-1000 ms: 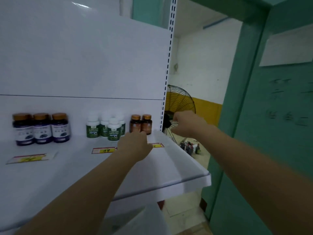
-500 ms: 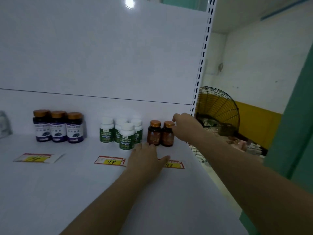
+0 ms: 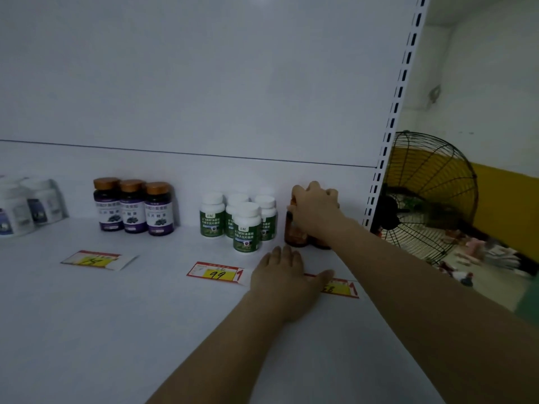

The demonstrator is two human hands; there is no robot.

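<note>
Two amber bottles (image 3: 294,233) stand at the back right of a white shelf (image 3: 116,330). My right hand (image 3: 316,209) covers their caps, fingers curled over the tops of the bottles. My left hand (image 3: 284,279) lies flat on the shelf in front of them, fingers spread, partly over a red and yellow price tag (image 3: 339,287). Left of the amber bottles stand several white bottles with green labels (image 3: 246,225), and further left three dark purple bottles with gold caps (image 3: 134,207).
A price tag reading 99 (image 3: 217,272) and another tag (image 3: 93,260) lie on the shelf. White bottles (image 3: 26,209) stand at the far left. A slotted shelf upright (image 3: 390,121) marks the right end; behind it a black fan (image 3: 425,193).
My right hand has moved from beside the amber bottles onto their caps. My left hand stays flat on the shelf. The view has come closer to the shelf.
</note>
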